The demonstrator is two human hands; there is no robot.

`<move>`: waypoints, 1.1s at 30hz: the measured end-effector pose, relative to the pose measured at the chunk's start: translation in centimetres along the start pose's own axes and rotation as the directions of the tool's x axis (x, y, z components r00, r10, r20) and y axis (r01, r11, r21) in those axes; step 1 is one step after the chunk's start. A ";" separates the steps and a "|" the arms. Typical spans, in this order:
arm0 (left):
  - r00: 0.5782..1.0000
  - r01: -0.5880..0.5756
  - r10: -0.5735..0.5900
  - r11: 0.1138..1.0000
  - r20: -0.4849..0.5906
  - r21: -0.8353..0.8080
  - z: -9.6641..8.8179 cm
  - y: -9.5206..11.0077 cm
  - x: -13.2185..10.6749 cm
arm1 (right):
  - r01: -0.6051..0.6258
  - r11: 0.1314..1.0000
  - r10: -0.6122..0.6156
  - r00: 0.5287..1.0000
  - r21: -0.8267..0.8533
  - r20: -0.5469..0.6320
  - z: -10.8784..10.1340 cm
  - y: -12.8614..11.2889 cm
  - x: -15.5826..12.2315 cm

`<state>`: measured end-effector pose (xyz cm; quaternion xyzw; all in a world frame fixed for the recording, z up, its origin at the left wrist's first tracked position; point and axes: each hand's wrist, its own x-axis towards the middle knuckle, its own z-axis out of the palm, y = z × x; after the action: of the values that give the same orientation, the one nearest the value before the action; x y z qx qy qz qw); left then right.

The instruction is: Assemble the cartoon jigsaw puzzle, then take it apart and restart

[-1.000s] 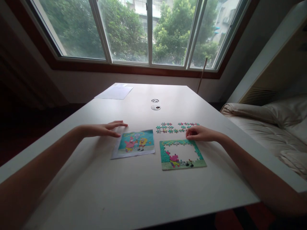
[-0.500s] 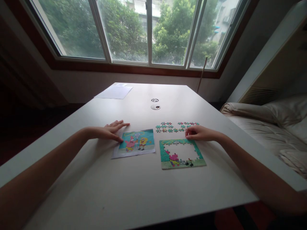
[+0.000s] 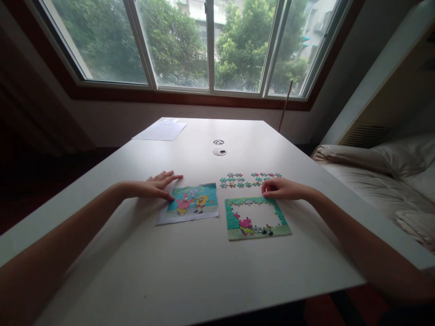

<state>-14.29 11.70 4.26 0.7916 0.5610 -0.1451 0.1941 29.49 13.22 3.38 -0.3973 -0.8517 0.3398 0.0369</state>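
My left hand (image 3: 158, 184) lies on the table with its fingers spread, and its thumb touches the edge of a printed cartoon picture (image 3: 193, 200). To the right of that sheet is a jigsaw puzzle (image 3: 254, 233), its border joined, a pink figure partly formed at lower left and a gap in the middle. At the puzzle's upper right edge rests my right hand (image 3: 279, 188), its fingers curled together; whether they hold a piece is hidden. Loose puzzle pieces (image 3: 240, 179) are spread in rows just beyond the puzzle, some right beside my right fingers.
Two small round discs (image 3: 219, 152) lie farther back on the white table (image 3: 183, 271). A sheet of paper (image 3: 161, 131) is at the far left corner. Beyond the right edge stands a pale padded sofa (image 3: 370, 181), and a thin stick (image 3: 285, 105) leans near the window.
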 end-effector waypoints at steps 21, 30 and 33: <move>1.000 0.009 -0.009 1.000 -0.024 -0.010 0.8 -1.3 0.8 | 0.006 1.000 -0.006 1.000 -0.013 0.030 -0.3 -0.5 -0.2; 1.000 0.003 -0.003 0.999 0.012 -0.052 0.4 -1.0 0.4 | 0.012 1.000 -0.011 0.997 -0.009 0.070 -0.3 -0.3 -0.1; 1.000 0.002 -0.001 0.998 0.016 -0.060 0.3 -0.9 0.2 | 0.019 1.000 -0.017 0.997 -0.019 0.078 -0.5 -0.5 -0.3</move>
<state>-15.06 12.01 3.77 0.7837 0.5641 -0.1345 0.2222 29.53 13.05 4.09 -0.3763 -0.8593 0.3463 0.0031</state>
